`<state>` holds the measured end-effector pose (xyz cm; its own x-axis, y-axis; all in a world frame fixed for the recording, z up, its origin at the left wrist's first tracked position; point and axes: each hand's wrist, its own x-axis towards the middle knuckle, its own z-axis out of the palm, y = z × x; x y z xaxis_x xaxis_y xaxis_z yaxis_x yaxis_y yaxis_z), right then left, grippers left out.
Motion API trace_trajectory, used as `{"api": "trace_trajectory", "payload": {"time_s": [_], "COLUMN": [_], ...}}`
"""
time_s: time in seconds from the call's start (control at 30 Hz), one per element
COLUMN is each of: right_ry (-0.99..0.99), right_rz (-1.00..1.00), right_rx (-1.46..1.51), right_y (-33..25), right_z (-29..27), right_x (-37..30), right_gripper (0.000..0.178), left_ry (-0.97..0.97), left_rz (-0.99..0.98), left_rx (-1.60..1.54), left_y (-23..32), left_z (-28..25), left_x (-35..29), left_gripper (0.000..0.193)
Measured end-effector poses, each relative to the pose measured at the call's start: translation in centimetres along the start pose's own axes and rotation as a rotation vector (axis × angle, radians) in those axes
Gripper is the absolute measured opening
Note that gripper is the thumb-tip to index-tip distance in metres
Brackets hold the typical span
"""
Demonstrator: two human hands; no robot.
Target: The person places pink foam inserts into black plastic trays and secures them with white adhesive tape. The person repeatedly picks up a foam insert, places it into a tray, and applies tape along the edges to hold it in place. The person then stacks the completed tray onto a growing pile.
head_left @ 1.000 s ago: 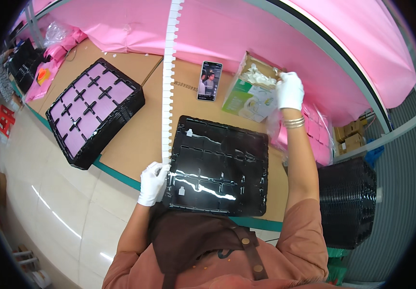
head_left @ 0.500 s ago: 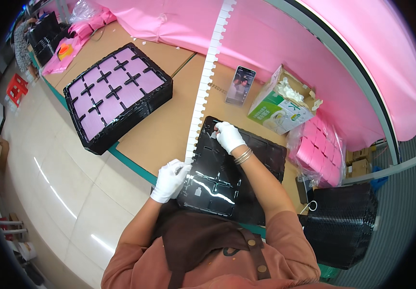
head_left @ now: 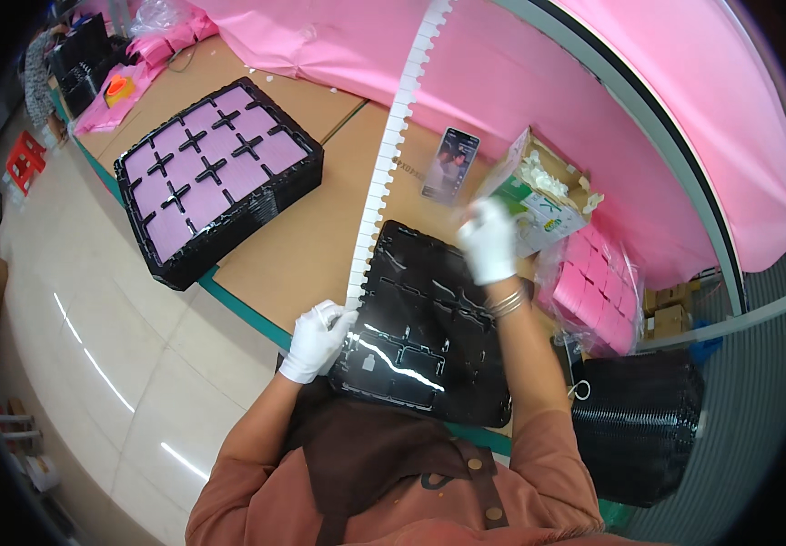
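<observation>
My left hand, in a white glove, pinches the near end of a long white strip with a notched right edge. The strip runs away from me across the table to the pink covering. Beside that hand lies a shiny black plastic tray with shallow compartments; a small white piece shows on its near left part. My right hand, also gloved, is above the table between the tray and an open green and white carton with crumpled white bits in it. Motion blurs its fingers, so I cannot tell what they hold.
A stack of black trays with lilac inserts stands at the far left. A phone leans before the carton. Wrapped pink blocks lie at right, near more stacked black trays. Pink sheeting borders the table's back.
My right hand has left the tray's far left corner, where a small white piece showed at its fingertips, and moved right toward the carton. My left hand stays on the strip.
</observation>
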<state>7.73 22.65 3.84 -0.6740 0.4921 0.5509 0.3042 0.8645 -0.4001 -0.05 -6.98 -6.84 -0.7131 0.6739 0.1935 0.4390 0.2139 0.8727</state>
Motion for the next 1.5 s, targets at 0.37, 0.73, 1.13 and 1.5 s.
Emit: {"api": "trace_trajectory", "payload": {"time_s": [0.37, 0.73, 1.13, 1.5], "right_ry": [-0.474, -0.92, -1.07, 0.044], "right_rz": [-0.179, -0.127, -0.081, 0.164], "right_rx": [-0.041, -0.02, 0.277, -0.465], "right_y": [-4.7, -10.5, -9.7, 9.6], "right_z": [-2.7, 2.7, 0.4, -14.7], "right_x": [-6.4, -16.3, -15.9, 7.4], "right_gripper": [0.007, 0.012, 0.019, 0.022], "left_ry": [0.007, -0.019, 0.01, -0.03], "left_rz": [-0.027, -0.032, 0.004, -0.053], "left_rx": [0.01, 0.024, 0.024, -0.05], "left_y": [-0.3, -0.2, -0.1, 0.1], "left_z": [0.2, 0.1, 0.2, 0.5], "left_x": [-0.2, -0.1, -0.3, 0.3], "left_gripper": [0.016, 0.019, 0.016, 0.016]}}
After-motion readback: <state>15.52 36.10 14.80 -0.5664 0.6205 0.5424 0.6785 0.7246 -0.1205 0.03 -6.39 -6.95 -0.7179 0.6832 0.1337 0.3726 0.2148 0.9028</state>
